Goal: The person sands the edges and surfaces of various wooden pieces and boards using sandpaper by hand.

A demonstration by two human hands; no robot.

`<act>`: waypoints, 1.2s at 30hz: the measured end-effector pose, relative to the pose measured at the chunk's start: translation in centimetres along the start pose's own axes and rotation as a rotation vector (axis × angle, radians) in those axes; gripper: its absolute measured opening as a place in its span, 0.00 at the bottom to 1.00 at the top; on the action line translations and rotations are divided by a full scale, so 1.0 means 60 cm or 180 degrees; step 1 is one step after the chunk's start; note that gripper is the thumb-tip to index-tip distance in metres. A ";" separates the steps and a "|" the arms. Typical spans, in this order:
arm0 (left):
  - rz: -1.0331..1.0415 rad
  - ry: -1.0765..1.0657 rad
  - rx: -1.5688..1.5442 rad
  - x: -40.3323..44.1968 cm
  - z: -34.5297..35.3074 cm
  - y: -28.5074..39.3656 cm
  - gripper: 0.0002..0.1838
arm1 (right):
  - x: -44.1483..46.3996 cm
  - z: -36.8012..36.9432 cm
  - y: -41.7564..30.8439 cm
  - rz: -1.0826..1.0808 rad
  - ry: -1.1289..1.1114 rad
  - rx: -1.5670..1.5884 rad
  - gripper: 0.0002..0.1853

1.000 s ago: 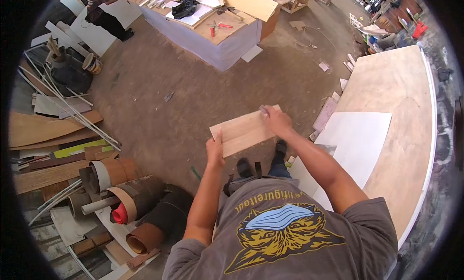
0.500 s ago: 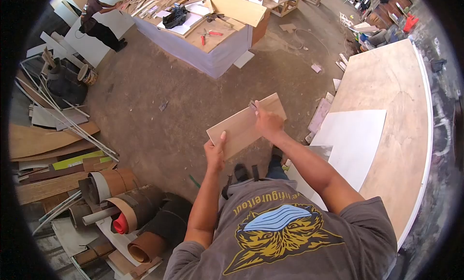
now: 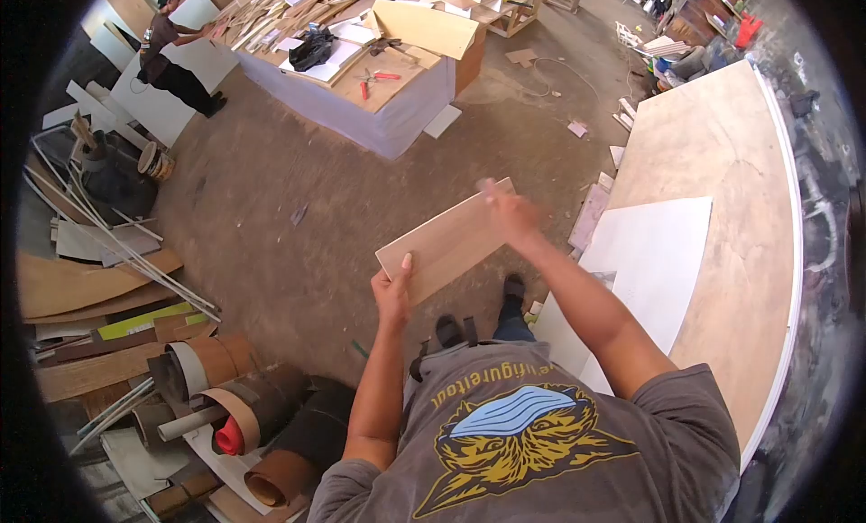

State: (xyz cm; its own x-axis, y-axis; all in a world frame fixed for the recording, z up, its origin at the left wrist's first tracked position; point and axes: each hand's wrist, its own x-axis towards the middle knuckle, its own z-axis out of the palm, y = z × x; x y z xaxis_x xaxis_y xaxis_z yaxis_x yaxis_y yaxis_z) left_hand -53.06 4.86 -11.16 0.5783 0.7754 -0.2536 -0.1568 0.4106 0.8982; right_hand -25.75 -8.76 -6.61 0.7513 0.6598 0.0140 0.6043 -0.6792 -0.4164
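Note:
A flat rectangular wooden board (image 3: 448, 240) with pale, light-brown grain is held tilted in front of my body. My left hand (image 3: 391, 294) grips its lower left end, thumb lying on the upper face and the fingers underneath. Over the board's far right corner is my right hand (image 3: 514, 218), closed and smeared by motion. A small greyish piece showed between its fingertips a moment ago; what it is I cannot make out.
A large plywood sheet (image 3: 722, 144) with a white sheet (image 3: 654, 243) on it lies to my right. Rolled sheets (image 3: 248, 406) and offcuts sit at lower left. Ahead, a workbench (image 3: 401, 130) bears red-handled pliers (image 3: 365, 90) and wood strips. Another person (image 3: 167, 58) stands at far left.
My right hand has slid right along the board's far edge toward its corner and is now blurred. The left hand keeps its grip. The view has shifted slightly.

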 end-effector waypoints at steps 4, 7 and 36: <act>-0.0007 -0.0027 0.0037 0.003 0.011 0.006 0.16 | -0.048 -0.017 -0.076 -0.0384 -0.0210 0.0056 0.24; 0.0048 -0.0070 0.0275 -0.005 0.012 0.021 0.17 | -0.021 0.004 -0.023 -0.0064 0.0186 -0.0216 0.23; 0.1735 -0.0782 0.2132 -0.018 0.028 0.056 0.13 | -0.082 -0.071 -0.128 -0.0970 -0.0623 0.1052 0.21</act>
State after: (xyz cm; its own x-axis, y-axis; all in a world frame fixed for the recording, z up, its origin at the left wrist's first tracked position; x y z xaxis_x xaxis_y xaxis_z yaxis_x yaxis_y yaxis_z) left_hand -52.88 4.60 -7.27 0.7272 0.6248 0.2842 -0.0041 -0.4101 0.9120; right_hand -32.94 -8.17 0.39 0.4703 0.8822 0.0223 0.6486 -0.3284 -0.6866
